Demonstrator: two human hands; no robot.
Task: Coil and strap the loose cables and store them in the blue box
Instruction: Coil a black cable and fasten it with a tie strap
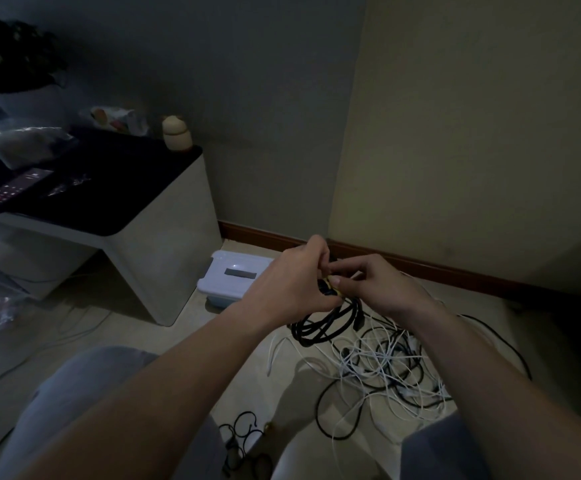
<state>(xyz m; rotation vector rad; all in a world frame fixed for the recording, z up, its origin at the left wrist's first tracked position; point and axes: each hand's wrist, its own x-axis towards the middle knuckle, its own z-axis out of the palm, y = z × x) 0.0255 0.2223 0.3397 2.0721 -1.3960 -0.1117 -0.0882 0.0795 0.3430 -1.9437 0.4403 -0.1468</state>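
Both hands pinch the coiled black cable (320, 327) by its gathered top, left hand (292, 282) and right hand (382, 289) close together; the loose tangle (386, 368) sprawls on the floor below, and the blue box (235, 280), lid on, sits just beyond the left hand. Light and springy, the coil would likely splay if released, so the hold belongs at the bundled loops beside the small yellow strap (334, 288).

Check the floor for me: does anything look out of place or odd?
Nothing looks damaged or spilled. A tangled heap of white and black cables sprawls on the floor right of the box, whose lid is on. The left hand grips a black coil while the right hand pinches its yellow strap.
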